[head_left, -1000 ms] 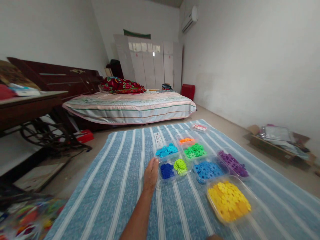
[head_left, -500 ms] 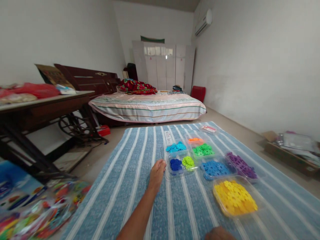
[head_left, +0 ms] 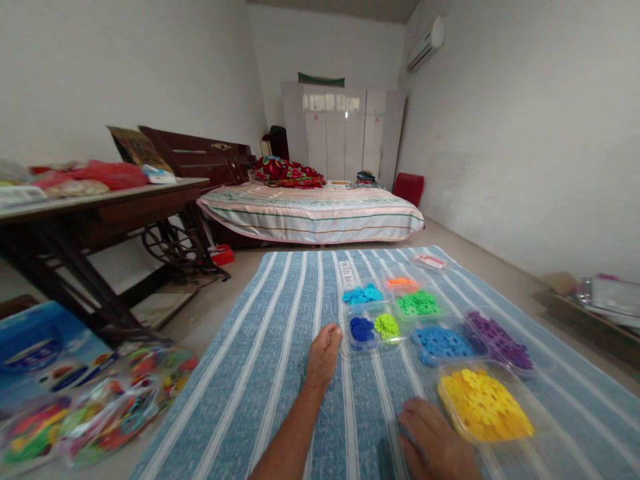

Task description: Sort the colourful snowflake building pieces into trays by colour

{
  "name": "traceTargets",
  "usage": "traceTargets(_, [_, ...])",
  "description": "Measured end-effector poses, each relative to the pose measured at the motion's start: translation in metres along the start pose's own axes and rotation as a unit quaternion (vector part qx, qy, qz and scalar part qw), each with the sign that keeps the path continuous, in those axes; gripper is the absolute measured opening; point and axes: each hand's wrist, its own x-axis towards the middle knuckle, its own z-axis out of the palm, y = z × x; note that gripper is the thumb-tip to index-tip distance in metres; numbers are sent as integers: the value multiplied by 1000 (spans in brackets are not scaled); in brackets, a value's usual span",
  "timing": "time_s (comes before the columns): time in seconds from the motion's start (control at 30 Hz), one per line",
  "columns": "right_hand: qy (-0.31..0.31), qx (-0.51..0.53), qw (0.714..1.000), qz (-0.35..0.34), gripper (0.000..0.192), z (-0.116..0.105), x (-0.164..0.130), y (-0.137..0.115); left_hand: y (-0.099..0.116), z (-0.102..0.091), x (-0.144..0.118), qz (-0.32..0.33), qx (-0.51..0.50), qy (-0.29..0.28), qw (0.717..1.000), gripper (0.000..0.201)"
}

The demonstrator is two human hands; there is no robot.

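Note:
My left hand (head_left: 324, 353) rests on the striped cloth with its fingers curled together, and whatever they may hold is hidden. Just right of it sits a clear plastic box with dark blue pieces (head_left: 361, 329) and lime green pieces (head_left: 387, 326) in two heaps. At the lower edge my right hand (head_left: 437, 440), slightly blurred, is over the cloth, thumb apart from the fingers, with nothing visible in it. The nearest thing to that hand is a clear tub of yellow flower-shaped pieces (head_left: 485, 403), on its right.
Clear tubs hold light blue (head_left: 363, 294), orange (head_left: 403, 284), green (head_left: 419, 303), blue (head_left: 444, 343) and purple pieces (head_left: 500, 340). A small flat packet (head_left: 430, 261) lies at the cloth's far edge. Bagged colourful items (head_left: 120, 413) are on the floor at left.
My right hand has come up from the bottom edge into view, beside the yellow tub. My left hand stays near the dark blue pieces. The view has turned slightly left.

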Motion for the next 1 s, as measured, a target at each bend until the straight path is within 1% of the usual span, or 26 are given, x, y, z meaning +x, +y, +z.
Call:
traceTargets(0.03, [10,-19,1000,4,24,1,13,3,1,-1,0,-4,-3,5,1000,35])
traceTargets(0.1, [0,-55,998,39,29,3,43,6,2,-2,-1,-14,-14,15,1000,35])
traceTargets(0.2, [-68,-101,988,99,35,7,85,7,6,-5,-3,-30,-39,24,999,37])
traceTargets(0.27, [-119,-129,978,117,37,12,104,8,8,-8,-4,-42,-57,27,997,40])
traceTargets(0.33, [-154,-146,968,133,35,19,114,12,9,-10,-5,-55,-77,30,995,43])
traceTargets(0.4, [-170,-150,964,140,30,26,118,17,10,-12,-5,-66,-99,31,992,46])
traceTargets(0.5, [-176,-141,965,133,25,31,118,23,11,-15,-4,-79,-134,29,987,50])
traceTargets(0.63, [-176,-121,970,119,24,25,117,20,10,-16,-3,-91,-174,28,980,50])
traceTargets(0.73, [-164,-63,979,107,23,16,114,6,10,-16,-1,-96,-198,28,975,50])
traceTargets(0.87, [-111,80,985,102,17,2,108,-19,11,-18,3,-106,-223,29,968,50])
traceTargets(0.93, [-92,176,972,124,14,-4,110,-31,15,-21,3,-117,-236,11,965,52])
traceTargets(0.97, [-92,231,957,146,13,-6,112,-36,18,-23,3,-120,-239,-1,964,55])
traceTargets(1.0, [-99,292,935,177,13,-8,115,-40,21,-25,1,-118,-236,-9,964,57])
